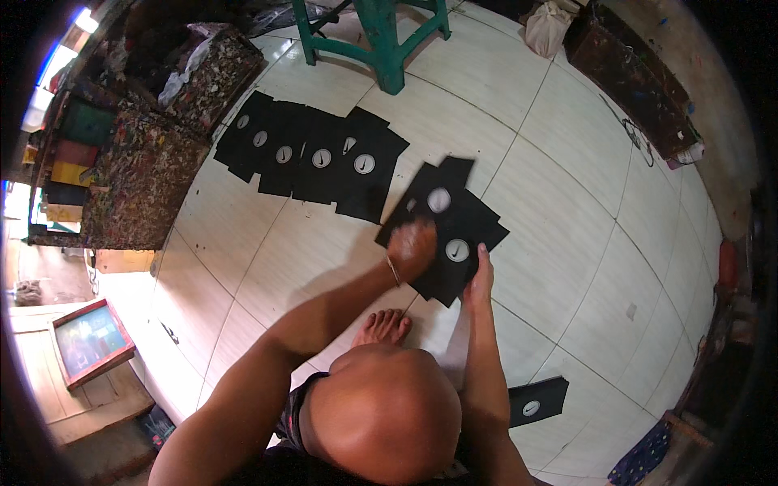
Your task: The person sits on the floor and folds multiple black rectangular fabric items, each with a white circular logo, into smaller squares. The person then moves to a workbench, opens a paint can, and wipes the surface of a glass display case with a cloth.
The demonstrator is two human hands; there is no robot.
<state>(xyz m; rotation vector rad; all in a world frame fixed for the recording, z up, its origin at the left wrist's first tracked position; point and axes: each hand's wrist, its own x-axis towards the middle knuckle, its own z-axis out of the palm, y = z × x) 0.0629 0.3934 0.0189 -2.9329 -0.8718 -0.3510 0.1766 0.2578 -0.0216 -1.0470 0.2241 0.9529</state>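
Observation:
Two overlapping flat black cut-out sheets with notched edges are in front of me, the far sheet (460, 209) and the near sheet (444, 276). Each bears a white round mark with a dark swoosh. My right hand (480, 279) grips the near sheet by its right edge, thumb on top. Over the left side of both sheets is my left hand (414, 243), blurred by motion; whether its fingers hold a sheet is unclear. Up and left of them, a row of similar black sheets (310, 176) lies overlapping on the tiled floor (547, 267).
A stack of black pieces (547, 398) lies by my right forearm. A green plastic stool (380, 51) stands ahead. Paint-crusted furniture (143, 176) lines the left, near a framed screen (94, 343). A dark box (626, 79) and a pale bag (547, 30) are at upper right.

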